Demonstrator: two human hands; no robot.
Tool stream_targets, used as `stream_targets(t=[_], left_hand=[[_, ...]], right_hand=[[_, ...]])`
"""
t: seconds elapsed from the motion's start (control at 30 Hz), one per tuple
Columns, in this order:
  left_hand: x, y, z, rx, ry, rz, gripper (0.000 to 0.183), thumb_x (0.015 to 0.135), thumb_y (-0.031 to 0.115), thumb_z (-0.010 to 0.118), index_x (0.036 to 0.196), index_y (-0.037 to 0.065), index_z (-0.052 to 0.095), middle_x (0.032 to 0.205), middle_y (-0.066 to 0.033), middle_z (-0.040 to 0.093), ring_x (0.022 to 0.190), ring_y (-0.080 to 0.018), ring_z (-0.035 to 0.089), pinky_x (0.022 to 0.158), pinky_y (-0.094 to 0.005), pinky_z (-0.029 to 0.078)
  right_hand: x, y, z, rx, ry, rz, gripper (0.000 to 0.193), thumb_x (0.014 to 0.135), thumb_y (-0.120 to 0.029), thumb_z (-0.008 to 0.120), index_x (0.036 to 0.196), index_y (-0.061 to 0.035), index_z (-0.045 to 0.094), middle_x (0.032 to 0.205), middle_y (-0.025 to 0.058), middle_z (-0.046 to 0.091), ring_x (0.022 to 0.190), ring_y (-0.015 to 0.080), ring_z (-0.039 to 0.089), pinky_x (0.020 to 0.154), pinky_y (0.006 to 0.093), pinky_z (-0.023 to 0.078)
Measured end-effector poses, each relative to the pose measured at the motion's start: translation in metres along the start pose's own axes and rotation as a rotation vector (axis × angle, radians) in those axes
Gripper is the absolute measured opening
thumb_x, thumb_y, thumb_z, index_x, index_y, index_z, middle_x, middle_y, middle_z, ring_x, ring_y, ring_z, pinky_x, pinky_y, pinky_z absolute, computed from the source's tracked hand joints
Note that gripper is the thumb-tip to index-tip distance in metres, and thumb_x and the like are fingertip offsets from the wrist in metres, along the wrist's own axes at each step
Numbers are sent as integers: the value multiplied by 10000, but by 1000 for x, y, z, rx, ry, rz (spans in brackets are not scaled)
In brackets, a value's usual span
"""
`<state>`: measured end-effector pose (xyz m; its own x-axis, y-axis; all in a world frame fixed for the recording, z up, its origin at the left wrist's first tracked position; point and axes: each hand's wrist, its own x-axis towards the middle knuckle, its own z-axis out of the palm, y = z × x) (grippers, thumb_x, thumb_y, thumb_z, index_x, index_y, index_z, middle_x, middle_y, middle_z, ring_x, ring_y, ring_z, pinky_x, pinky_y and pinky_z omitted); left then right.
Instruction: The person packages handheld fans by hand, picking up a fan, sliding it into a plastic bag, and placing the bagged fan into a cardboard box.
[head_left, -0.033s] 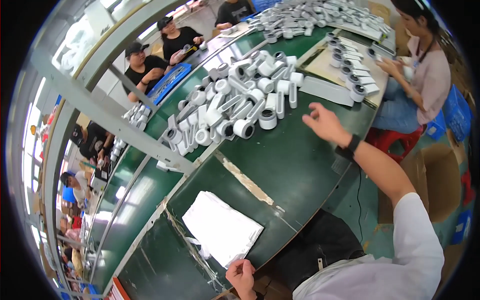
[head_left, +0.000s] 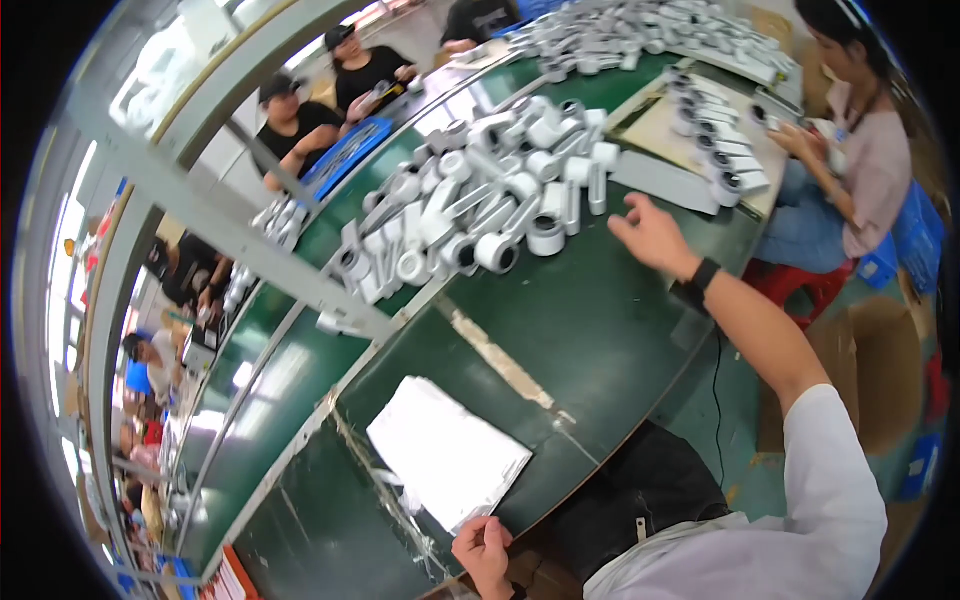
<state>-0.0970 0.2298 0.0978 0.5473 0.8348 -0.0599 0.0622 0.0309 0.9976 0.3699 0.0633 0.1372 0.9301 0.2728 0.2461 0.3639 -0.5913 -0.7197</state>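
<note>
Parts in white (head_left: 480, 190) lie heaped on the surface (head_left: 590, 330), just left of the empty, finger-spread right hand (head_left: 655, 240); the left hand (head_left: 484, 552) curls beside a white stack (head_left: 445, 445), its grip unclear.

Surface (head_left: 620, 330): long and dark green, glossy, with a worn pale strip (head_left: 500, 355) along part of it
Frame (head_left: 215, 225): pale metal beams, rising at the left and slanting across
Wall (head_left: 215, 165): whitish, beyond the frame
Far left: bright panes or lamps, hard to tell which
Light: white glare on the green top at left
Floor (head_left: 738, 420): teal-green, showing at right
Stool (head_left: 815, 285): red
Floor's right side: open cardboard box (head_left: 885, 370), blue bins (head_left: 915, 230)
</note>
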Motion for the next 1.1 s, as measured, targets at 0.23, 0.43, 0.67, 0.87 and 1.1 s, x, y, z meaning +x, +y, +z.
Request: stream_targets(t=[0.23, 0.43, 0.67, 0.87, 1.1], left_hand=[[4, -11, -6, 270, -123, 177, 94, 833, -13, 654, 744, -30, 626, 606, -28, 589, 530, -62, 530, 483, -201, 400], [3, 1, -8, 64, -163, 127, 78, 822, -65, 596, 752, -38, 618, 619, -56, 599, 522, -99, 549, 488, -221, 430], [30, 68, -2, 585, 29, 408, 85, 799, -7, 673, 882, -9, 650, 766, -80, 647, 648, -144, 606, 583, -249, 466], [53, 60, 12, 926, -116, 689, 216, 746, 105, 755, 928, 32, 667, 912, -117, 646, 855, -304, 581, 757, -378, 468], [61, 50, 14, 1001, -182, 688, 125, 772, 131, 730, 875, 74, 685, 831, -77, 645, 777, -299, 562, 666, -388, 432]], right_hand=[[98, 44, 50, -235, 5, 72, 692, 889, -583, 503, 1094, 75, 564, 1111, 315, 602, 1071, 448, 565, 933, 488, 432], [95, 32, 41, 36, -83, 327, 480, 893, -409, 522, 931, 61, 612, 846, 193, 647, 677, 285, 659, 534, 389, 522], [30, 20, -12, 871, -8, 324, 377, 900, -284, 548, 1079, 48, 564, 917, 117, 632, 737, 192, 656, 621, 291, 545], [-87, -33, -40, 1259, -382, 60, 508, 813, -162, 644, 1251, -38, 417, 1010, 109, 585, 758, 212, 652, 642, 325, 563], [-179, -57, -18, 1443, -663, 188, 574, 665, -44, 745, 1152, -71, 442, 975, 134, 616, 735, 258, 666, 637, 390, 568]])
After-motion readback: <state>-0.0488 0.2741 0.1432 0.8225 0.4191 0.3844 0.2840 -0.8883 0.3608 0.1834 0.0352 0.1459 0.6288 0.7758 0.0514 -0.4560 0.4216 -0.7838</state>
